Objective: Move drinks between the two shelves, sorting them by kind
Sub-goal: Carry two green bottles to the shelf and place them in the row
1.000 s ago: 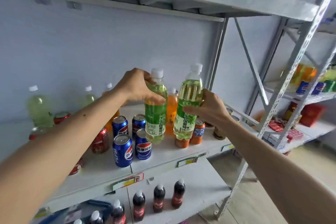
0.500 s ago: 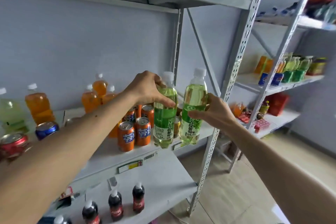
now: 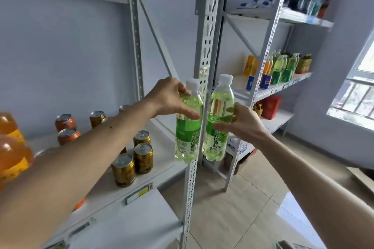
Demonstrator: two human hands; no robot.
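Observation:
My left hand (image 3: 171,98) grips a green drink bottle (image 3: 187,137) with a white cap, held upright in the air beside the near shelf's front post (image 3: 204,62). In my right hand (image 3: 241,122) is a second green bottle (image 3: 217,125) of the same kind, also upright, just right of that post. Both bottles hang over the gap between the near shelf (image 3: 162,159) and the far shelf (image 3: 269,90). The far shelf carries green bottles (image 3: 280,62), green cans (image 3: 280,76), blue cans (image 3: 265,81) and orange cartons (image 3: 250,65).
On the near shelf stand gold cans (image 3: 133,162), orange cans (image 3: 67,127) and orange bottles (image 3: 12,153) at the left. A lower board (image 3: 131,222) juts out below. Red boxes (image 3: 270,106) sit low on the far shelf. Tiled floor (image 3: 242,208) lies between; a window (image 3: 356,95) is right.
Both hands have carried the two green bottles rightward, off the near shelf board and up to its right post. My view has swung right, bringing the far shelf closer.

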